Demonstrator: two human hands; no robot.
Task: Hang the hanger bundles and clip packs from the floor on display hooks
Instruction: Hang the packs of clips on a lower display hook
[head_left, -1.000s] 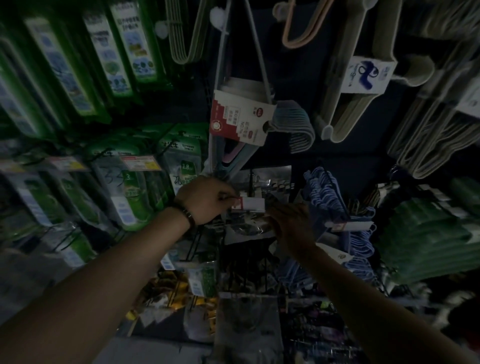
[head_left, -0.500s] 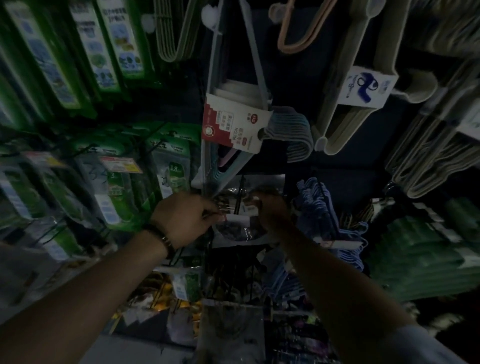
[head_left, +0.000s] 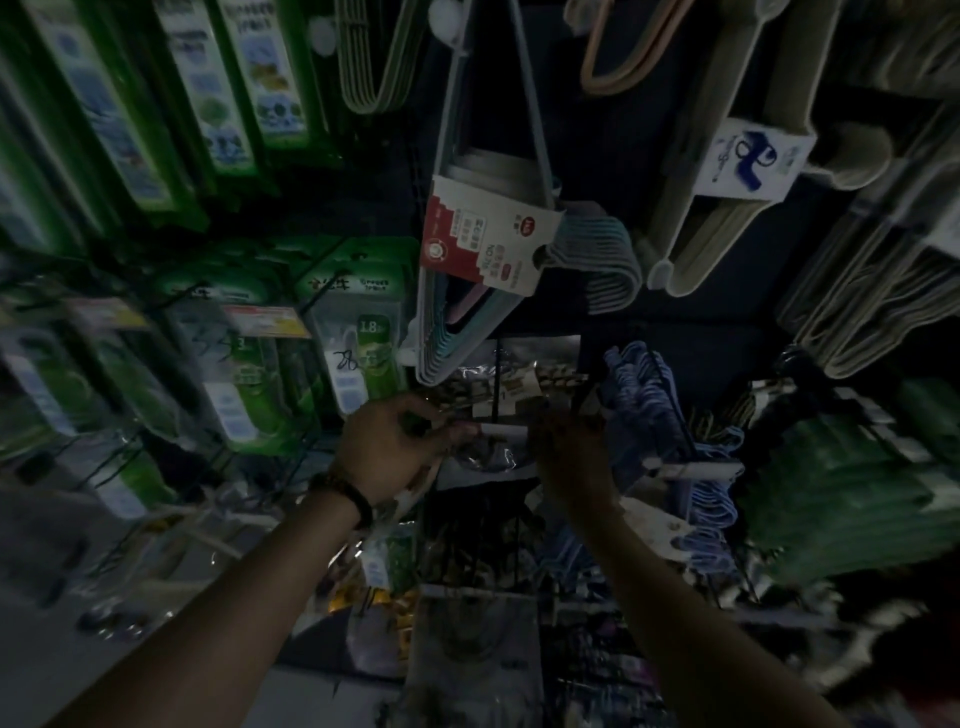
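Observation:
A clear plastic clip pack (head_left: 511, 387) with a white label hangs at the centre of the dark display wall. My left hand (head_left: 392, 444), a dark bracelet on its wrist, pinches the pack's left side by the white price tag (head_left: 501, 430) at the end of a display hook. My right hand (head_left: 569, 441) grips the pack's right side; its fingers are dim and partly hidden. Just above hangs a hanger bundle (head_left: 467, 291) with a red and white card. A blue hanger bundle (head_left: 654, 410) hangs to the right.
Green packaged goods (head_left: 358, 338) fill the hooks to the left. Beige hanger bundles (head_left: 727, 208) hang at the upper right, green bundles (head_left: 841, 488) at the right. Small packs (head_left: 384, 587) hang below my hands. The scene is dim and blurred.
The view shifted slightly. Both hands stayed on the clip pack at the hook's end, moving a little up with it; my right hand closed in from the right.

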